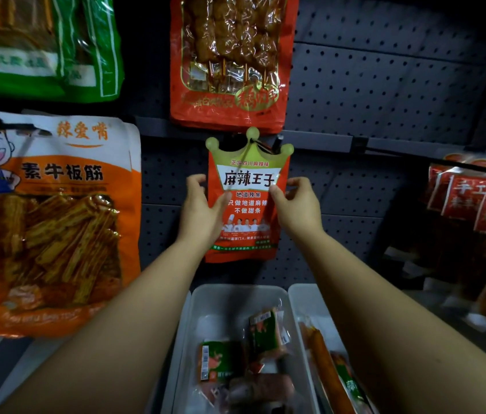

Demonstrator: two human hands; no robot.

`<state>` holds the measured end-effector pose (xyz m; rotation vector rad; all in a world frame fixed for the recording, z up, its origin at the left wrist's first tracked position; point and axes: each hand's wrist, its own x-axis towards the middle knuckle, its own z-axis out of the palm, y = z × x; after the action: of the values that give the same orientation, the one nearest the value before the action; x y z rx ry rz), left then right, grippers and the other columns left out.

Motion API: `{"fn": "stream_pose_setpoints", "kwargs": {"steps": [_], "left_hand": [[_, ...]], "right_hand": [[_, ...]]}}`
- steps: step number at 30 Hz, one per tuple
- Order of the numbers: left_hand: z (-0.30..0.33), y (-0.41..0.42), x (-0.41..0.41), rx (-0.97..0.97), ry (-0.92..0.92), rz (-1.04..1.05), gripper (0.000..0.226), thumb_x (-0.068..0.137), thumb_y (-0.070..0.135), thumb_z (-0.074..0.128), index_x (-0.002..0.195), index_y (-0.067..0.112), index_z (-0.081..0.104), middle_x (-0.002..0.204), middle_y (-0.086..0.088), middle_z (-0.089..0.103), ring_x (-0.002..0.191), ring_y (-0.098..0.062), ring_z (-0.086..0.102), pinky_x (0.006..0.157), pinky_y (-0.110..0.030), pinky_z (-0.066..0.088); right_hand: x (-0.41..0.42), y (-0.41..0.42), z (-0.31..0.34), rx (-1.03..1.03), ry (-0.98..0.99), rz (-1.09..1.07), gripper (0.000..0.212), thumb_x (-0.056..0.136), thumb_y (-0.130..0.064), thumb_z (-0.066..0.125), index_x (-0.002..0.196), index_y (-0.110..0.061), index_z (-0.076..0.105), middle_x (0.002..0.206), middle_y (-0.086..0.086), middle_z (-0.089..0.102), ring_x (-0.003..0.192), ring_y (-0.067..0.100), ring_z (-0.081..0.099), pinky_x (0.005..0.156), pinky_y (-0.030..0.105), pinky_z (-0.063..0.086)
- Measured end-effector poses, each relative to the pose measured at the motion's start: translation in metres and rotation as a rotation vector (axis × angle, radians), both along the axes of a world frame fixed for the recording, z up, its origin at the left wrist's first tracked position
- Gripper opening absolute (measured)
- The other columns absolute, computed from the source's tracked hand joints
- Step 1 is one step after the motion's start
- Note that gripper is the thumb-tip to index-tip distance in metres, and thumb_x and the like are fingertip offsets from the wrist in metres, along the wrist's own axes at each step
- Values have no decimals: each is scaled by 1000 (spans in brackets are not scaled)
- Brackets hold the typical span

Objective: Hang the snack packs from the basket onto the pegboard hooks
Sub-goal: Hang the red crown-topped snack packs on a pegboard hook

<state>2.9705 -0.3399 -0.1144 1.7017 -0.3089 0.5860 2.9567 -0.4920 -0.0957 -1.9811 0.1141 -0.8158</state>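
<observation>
both hands hold 1 glossy red snack pack (246, 210) flat against the dark grey pegboard (385, 85), a matt metal panel dotted with rows of small round holes. the pack is a smooth plastic pouch with a pale green crown-shaped top ending in 3 rounded knobs; a thin black hook (261, 144) passes through it just below the middle knob. the left hand (202, 209) grips the pack's left edge, thumb on the front and fingers (195, 182) curled behind it. the right hand (297, 203) pinches the right edge the same way, thumb tip on the white label band, fingers curled round the side.

above it hangs a crinkly red pouch with a clear window (229, 61) showing brown skewered pieces. toward the pegboard's left edge hang a large orange and white bag (56, 222) with a window of ridged brown strips, and over it a green bag (44, 46), blurred. toward the right edge a row of dark red packs (474, 204) hangs on a long black rod.

below the hands sit 2 pale, translucent plastic baskets with rounded corners. the left basket (205, 300) holds small square green and red packs (265, 330) and some dark rounded sausage-like pieces. the right basket (298, 297), touching it side by side, holds long thin orange sticks (323, 357) in shiny wrap.
</observation>
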Motion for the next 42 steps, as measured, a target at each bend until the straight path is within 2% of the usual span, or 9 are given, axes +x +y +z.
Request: {"fn": "stream_pose_setpoints", "kwargs": {"steps": [5,8,13,17,28,33,37,39,42], "left_hand": [[-15,2,-15,44,69,-4,60,88,21,65,137,11,32,126,-4,52,100,-16,58,80,-31,51],[-38,2,-34,63,143,59,68,85,15,67,142,12,29,144,-10,36,126,-21,44,104,-36,39],[-76,-13,-87,-1,62,67,45,85,9,65,124,22,46,133,-4,42,116,-8,43,93,-21,35],[-92,-49,-144,-78,92,-177,26,87,10,63,92,34,57,97,11,64,88,7,60,73,-3,43],[-183,-233,-287,11,315,-626,26,87,5,60,84,31,59,66,13,62,58,3,54,58,-9,45],[-254,-323,-342,170,501,-753,28,88,5,60,83,33,60,71,12,65,64,1,57,64,-14,46],[-314,-383,-378,275,699,-773,25,88,4,59,83,29,58,77,5,62,71,-10,57,71,-30,44],[-339,-409,-395,337,793,-791,22,89,3,58,84,25,57,78,4,60,71,-13,55,70,-28,42],[-371,-438,-417,405,915,-807,16,89,1,57,101,11,57,90,-4,60,84,-18,56,76,-25,41]], "right_hand": [[-15,-5,-16,-21,88,90,45,91,-42,57,126,-16,46,98,-6,58,85,14,61,78,38,54],[-31,-11,-38,-36,150,102,50,92,-39,58,133,-15,44,119,3,58,101,19,58,86,37,50],[-80,-31,-71,66,133,118,33,92,-27,60,122,-15,55,100,-2,57,101,17,58,91,30,48],[-148,-58,-102,31,87,194,14,90,-21,62,104,-23,62,91,-12,63,81,-5,59,70,6,45],[-378,-273,-206,94,271,-97,11,91,-17,60,89,-25,67,79,-12,71,72,0,64,69,15,49],[-463,-371,-282,168,507,-287,18,91,-11,60,79,-24,63,74,-3,68,69,10,61,69,28,48],[-500,-426,-341,152,702,-355,12,90,-14,62,82,-23,61,69,-10,60,58,-5,54,63,25,43],[-510,-445,-367,123,837,-361,5,88,-21,65,93,-19,64,74,-5,64,60,4,58,65,32,49],[-518,-461,-396,42,917,-354,30,85,-27,69,107,-8,63,97,13,68,86,28,64,79,39,51]]}}
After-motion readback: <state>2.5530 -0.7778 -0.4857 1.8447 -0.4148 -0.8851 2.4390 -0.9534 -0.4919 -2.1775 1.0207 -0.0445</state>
